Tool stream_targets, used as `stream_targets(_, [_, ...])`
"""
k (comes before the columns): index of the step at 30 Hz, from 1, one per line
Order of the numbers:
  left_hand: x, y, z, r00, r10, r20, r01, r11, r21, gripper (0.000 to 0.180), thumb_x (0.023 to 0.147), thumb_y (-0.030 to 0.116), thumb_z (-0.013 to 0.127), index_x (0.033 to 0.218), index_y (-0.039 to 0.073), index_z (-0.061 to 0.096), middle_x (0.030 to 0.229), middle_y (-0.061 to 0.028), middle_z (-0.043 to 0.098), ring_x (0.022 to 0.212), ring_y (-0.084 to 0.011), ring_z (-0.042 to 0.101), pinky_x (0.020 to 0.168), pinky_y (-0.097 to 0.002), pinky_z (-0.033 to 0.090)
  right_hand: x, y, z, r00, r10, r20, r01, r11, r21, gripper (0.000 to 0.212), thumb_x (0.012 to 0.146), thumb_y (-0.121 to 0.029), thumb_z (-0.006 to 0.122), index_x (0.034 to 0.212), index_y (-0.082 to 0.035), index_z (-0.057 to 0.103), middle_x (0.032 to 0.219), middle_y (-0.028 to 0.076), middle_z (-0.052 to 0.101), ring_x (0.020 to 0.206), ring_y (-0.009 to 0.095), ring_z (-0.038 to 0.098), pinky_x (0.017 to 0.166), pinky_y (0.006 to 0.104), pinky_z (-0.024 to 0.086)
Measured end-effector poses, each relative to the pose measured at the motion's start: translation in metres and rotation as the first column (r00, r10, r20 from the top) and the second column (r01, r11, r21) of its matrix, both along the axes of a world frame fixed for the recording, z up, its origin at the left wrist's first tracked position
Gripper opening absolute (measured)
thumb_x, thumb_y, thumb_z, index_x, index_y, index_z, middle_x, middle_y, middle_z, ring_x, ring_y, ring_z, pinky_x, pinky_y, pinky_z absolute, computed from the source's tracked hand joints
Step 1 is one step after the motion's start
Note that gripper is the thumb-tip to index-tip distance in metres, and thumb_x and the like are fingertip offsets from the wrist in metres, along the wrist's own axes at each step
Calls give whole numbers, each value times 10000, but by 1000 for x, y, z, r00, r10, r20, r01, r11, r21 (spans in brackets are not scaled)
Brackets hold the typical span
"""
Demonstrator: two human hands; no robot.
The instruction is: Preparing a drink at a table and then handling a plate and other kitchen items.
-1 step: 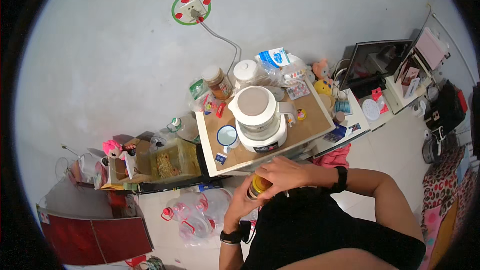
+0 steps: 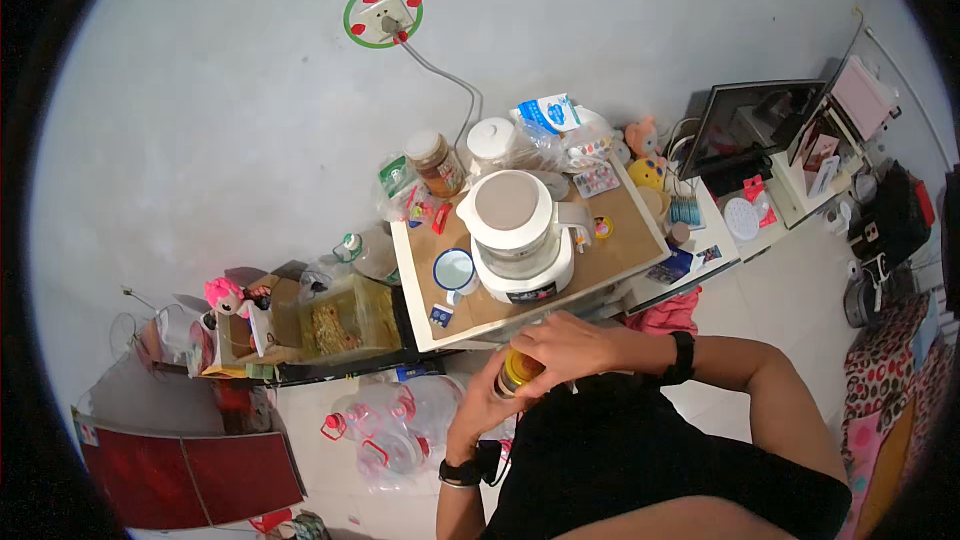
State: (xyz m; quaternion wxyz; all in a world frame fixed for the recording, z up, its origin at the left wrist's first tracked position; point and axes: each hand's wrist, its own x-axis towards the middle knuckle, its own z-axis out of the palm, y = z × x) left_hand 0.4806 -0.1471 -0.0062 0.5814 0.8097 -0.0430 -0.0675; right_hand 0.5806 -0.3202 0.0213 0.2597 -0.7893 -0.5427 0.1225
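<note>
Between left hand and right hand: yellow-topped jar, firmly gripped

Wrapping the jar's side with the left hand, curling fingers over its yellow top with the right. Just beyond the hands, on the tan tabletop: white kettle seated on its base, with blue-rimmed mug to its left and small blue packet near the mug. Farther beyond the hands: white lidded pot. Left of the hands, down on the floor: clear plastic bottles with red handles.

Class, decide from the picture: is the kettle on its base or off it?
On: the kettle sits directly atop the white base.
</note>
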Motion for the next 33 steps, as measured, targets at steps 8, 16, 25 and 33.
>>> stream_targets(8, [-4,9,-7,987,-124,-99,115,990,-86,624,630,91,757,1191,31,490,1013,-49,597,907,-132,555,823,-284,455,3,-2,5,987,146,-68,-146,989,-3,587,703,-450,656,1075,-32,478,961,151,535,806,345,578,624,410,473])
stream_targets(16, [5,24,3,987,31,-158,-75,958,-277,807,580,76,803,1282,-4,414,1121,-59,550,1028,-138,514,918,-294,400,23,-13,49,825,118,-553,-22,984,178,556,748,-157,695,1218,-57,416,1097,97,512,1009,208,540,844,335,438])
stream_targets(25, [13,44,11,978,208,-14,-206,954,-216,725,575,19,780,1220,5,451,1137,-42,520,1051,-138,490,924,-274,376,40,-105,-100,374,-372,-850,799,595,91,531,717,-75,719,1171,-75,444,1091,75,545,1004,165,538,874,318,445])
stream_targets(33, [18,55,8,969,248,3,-244,956,-162,733,584,25,776,1235,20,440,1122,-53,534,1038,-140,499,929,-272,371,49,-73,-135,597,-789,-147,802,580,146,630,679,-282,751,1168,-27,446,974,151,556,910,304,545,776,394,443])
